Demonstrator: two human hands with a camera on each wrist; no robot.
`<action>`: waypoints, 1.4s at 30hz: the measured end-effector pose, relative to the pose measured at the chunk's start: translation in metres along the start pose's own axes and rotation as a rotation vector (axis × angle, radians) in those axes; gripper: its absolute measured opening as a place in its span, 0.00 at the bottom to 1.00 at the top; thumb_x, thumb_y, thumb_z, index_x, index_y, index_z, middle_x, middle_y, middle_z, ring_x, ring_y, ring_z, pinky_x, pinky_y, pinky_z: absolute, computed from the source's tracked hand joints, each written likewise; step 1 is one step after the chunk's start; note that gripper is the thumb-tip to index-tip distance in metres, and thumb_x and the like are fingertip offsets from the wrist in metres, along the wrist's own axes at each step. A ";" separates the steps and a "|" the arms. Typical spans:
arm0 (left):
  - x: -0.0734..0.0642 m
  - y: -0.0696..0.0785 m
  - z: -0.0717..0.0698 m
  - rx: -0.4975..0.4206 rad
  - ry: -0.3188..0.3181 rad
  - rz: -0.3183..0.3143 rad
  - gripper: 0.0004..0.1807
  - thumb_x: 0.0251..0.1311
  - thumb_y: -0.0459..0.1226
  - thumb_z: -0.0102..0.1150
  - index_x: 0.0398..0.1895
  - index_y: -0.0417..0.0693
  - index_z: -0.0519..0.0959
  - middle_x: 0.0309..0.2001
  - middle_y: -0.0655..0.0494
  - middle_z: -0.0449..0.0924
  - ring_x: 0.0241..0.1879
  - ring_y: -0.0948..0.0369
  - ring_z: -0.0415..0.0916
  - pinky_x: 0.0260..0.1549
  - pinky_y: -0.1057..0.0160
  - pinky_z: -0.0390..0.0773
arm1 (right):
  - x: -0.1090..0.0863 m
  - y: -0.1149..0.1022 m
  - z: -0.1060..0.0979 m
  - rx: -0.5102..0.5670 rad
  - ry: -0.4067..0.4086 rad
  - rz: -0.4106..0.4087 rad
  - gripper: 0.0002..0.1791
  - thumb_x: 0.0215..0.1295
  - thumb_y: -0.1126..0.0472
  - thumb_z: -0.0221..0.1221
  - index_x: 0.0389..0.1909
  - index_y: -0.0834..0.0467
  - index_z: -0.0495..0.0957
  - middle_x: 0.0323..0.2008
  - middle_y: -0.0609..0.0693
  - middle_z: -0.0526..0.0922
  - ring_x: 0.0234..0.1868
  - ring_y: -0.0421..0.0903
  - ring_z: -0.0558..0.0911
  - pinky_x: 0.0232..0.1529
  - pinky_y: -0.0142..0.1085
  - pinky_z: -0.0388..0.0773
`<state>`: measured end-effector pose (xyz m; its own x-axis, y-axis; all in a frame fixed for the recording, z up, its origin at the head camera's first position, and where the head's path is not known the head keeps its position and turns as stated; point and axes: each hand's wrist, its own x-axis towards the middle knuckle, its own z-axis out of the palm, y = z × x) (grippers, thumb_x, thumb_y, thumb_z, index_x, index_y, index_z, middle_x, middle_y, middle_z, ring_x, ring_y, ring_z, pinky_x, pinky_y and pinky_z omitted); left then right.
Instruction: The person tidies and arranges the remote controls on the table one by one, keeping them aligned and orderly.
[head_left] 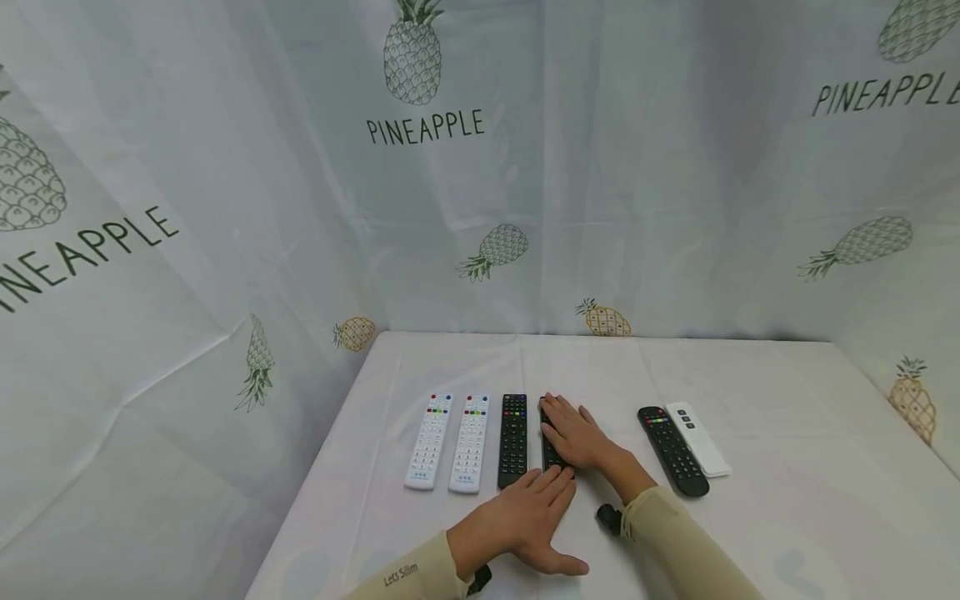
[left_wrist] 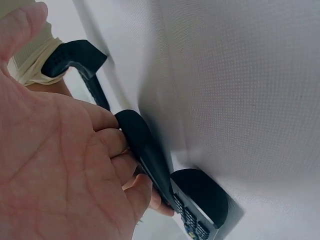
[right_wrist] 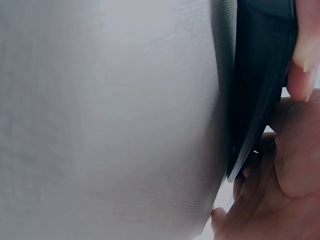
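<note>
A black remote control (head_left: 552, 455) lies on the white-covered table, partly hidden by both hands. My right hand (head_left: 576, 435) rests along its upper part with the fingers stretched out toward its far end. At its near end, the straight fingertips of my left hand (head_left: 528, 521) touch the remote, thumb spread out to the right. The left wrist view shows the rounded near end of this remote (left_wrist: 147, 150) at the left fingers. In the right wrist view, its dark side edge (right_wrist: 257, 70) stands close beside the fingers. Just left lies a second black remote (head_left: 513, 440) in parallel.
Two white remotes (head_left: 430, 442) (head_left: 470, 444) continue the row at the left. Right of my right forearm, a black remote (head_left: 673, 452) with a rounded end lies slanted against a slim white remote (head_left: 699, 440). A pineapple-print curtain (head_left: 480, 183) hangs behind the table (head_left: 787, 417).
</note>
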<state>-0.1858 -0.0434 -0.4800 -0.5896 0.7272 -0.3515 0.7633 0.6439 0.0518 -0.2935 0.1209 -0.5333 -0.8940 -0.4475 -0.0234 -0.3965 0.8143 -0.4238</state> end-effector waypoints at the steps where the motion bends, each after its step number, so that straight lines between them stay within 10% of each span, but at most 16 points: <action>1: 0.000 0.000 0.000 -0.001 0.001 0.001 0.53 0.60 0.75 0.35 0.80 0.54 0.46 0.81 0.61 0.40 0.80 0.62 0.38 0.76 0.58 0.49 | 0.000 0.000 0.000 -0.001 0.001 0.001 0.31 0.80 0.50 0.40 0.77 0.61 0.54 0.77 0.58 0.54 0.78 0.59 0.51 0.73 0.64 0.45; 42: 0.003 0.000 0.003 -0.111 0.003 -0.014 0.53 0.60 0.75 0.36 0.80 0.56 0.45 0.81 0.61 0.38 0.80 0.61 0.38 0.76 0.54 0.50 | 0.001 0.001 0.002 -0.014 0.021 0.002 0.31 0.79 0.49 0.43 0.76 0.60 0.56 0.77 0.57 0.56 0.78 0.58 0.53 0.72 0.66 0.46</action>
<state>-0.1867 -0.0421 -0.4833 -0.6011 0.7184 -0.3503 0.7210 0.6765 0.1502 -0.2943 0.1203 -0.5355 -0.8989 -0.4382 -0.0053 -0.3976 0.8205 -0.4108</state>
